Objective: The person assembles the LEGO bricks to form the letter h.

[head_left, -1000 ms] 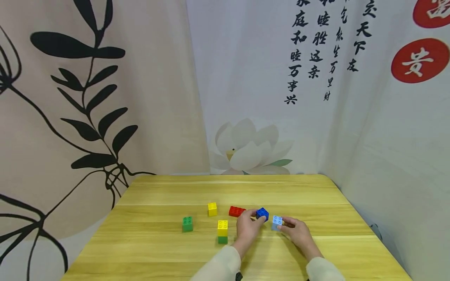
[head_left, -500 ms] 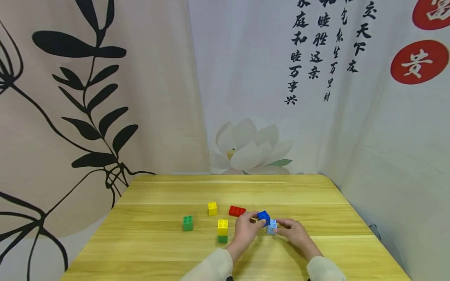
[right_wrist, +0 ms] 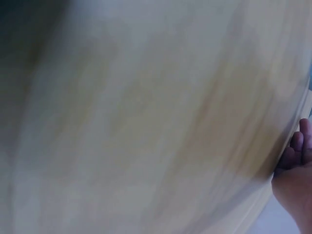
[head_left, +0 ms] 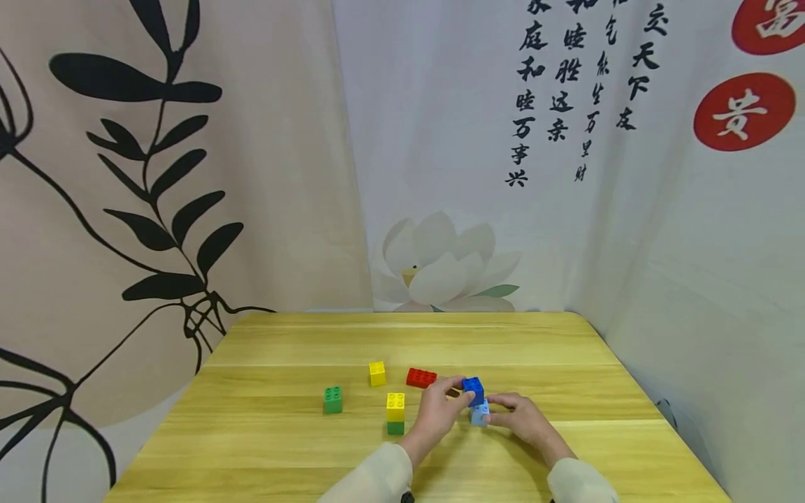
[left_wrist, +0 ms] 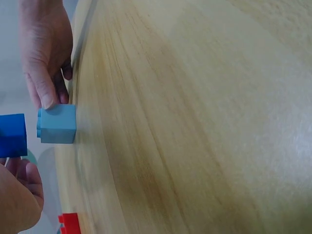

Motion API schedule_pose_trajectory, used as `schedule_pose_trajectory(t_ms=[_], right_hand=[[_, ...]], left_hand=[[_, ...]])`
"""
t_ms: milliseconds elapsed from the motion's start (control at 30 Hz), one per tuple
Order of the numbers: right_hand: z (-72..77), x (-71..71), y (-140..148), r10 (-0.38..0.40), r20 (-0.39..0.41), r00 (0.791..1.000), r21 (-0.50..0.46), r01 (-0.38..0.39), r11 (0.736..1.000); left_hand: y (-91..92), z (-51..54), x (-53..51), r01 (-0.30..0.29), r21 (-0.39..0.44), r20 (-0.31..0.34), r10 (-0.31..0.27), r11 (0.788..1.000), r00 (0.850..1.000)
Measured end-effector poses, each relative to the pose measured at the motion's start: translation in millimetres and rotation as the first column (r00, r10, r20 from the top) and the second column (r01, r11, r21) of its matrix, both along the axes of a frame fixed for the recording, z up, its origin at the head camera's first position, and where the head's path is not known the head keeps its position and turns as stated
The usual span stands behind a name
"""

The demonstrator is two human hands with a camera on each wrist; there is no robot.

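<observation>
My left hand [head_left: 435,413] pinches a dark blue toy building brick [head_left: 473,391]. Just below it, a light blue brick [head_left: 479,413] is between the thumb and fingers of my right hand [head_left: 527,423]. The left wrist view has a small gap between the dark blue brick [left_wrist: 12,136] and the studs of the light blue brick [left_wrist: 57,125], which sits on or just over the tabletop. Only part of the right hand [right_wrist: 295,178] shows at the edge of the right wrist view, and no brick is visible there.
Left of my hands, a yellow brick [head_left: 395,406] is stacked on a green one [head_left: 395,428]. A red brick [head_left: 421,378] lies behind the left hand. Farther left are a single yellow brick [head_left: 377,374] and a green brick [head_left: 332,399]. All rest on a wooden table [head_left: 264,454].
The right hand has brought the light blue brick leftward, from beside the dark blue brick to beneath it. The left hand has turned the dark blue brick more upright.
</observation>
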State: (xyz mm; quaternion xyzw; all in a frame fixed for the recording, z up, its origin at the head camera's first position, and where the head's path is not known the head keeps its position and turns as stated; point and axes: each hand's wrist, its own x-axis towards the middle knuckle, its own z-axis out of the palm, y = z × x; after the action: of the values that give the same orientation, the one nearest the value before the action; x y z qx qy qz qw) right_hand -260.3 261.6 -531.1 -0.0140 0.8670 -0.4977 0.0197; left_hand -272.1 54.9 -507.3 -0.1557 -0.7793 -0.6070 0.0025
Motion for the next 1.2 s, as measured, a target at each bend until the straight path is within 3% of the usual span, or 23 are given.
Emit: schedule_pose_trajectory(t_ms=[500, 1200], right_hand=[[-2.2, -1.9, -1.5, 0.018, -0.021, 1.000, -0.003, -0.018, 1.000], [-0.9, 1.1, -1.4, 0.023, 0.014, 1.000, -0.022, -0.023, 0.999]], left_hand=[[-1.0, -2.3, -5.5, 0.105, -0.054, -0.015, -0.106, 0.993, 0.994], [-0.3, -2.7, -4.4, 0.159, -0.121, 0.030, -0.156, 0.980, 0.987]])
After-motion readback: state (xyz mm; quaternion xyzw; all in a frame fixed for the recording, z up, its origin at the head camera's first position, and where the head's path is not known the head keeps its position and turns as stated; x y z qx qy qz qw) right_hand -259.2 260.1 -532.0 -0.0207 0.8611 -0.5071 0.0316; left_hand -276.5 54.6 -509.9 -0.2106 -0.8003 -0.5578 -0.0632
